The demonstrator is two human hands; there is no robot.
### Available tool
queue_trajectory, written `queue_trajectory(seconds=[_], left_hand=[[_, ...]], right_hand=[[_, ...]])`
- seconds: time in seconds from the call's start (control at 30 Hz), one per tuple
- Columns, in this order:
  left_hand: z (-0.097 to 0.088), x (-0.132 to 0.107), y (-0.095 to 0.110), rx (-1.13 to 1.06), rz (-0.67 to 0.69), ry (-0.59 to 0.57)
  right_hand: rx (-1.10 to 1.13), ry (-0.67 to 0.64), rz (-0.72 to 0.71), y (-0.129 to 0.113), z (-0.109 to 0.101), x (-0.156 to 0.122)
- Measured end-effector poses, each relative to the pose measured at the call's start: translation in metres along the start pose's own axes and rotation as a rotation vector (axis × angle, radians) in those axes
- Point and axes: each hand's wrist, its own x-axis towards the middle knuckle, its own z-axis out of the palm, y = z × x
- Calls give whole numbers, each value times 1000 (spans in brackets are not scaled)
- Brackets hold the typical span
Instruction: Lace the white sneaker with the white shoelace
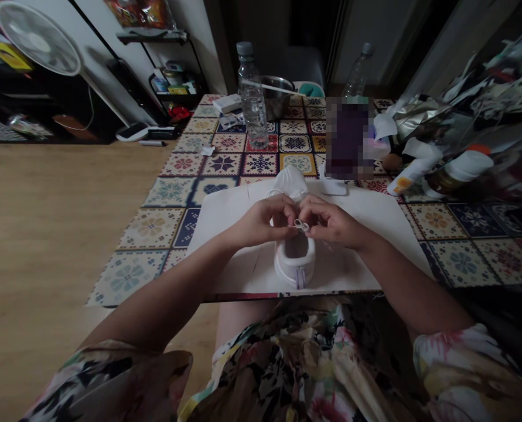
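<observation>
A white shoe (294, 258) sat on a white sheet (238, 211) at the near edge of the tiled bench (177, 193), heel toward six o'clock. The left hand (261, 221) and right hand (331, 223) met over its tongue, each grip pinched closed on the white lace (301, 224). A clear water bottle (252, 97) stood at eleven o'clock, well apart.
</observation>
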Motion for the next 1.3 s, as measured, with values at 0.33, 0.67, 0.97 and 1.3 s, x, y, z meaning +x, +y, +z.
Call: queue_trajectory(seconds=[0.33,0.67,0.97,1.3], left_hand=[[1,0,1,-157,-90,90],[-12,4,13,-583,-83,365],[-35,-2,18,-511,76,611],[13,-4,22,-380,-240,154]], right_hand=[[226,19,104,-4,1,1],[417,234,92,-16,-21,-4],[447,619,-128,-18,-46,-6],[76,370,43,-10,15,-4]])
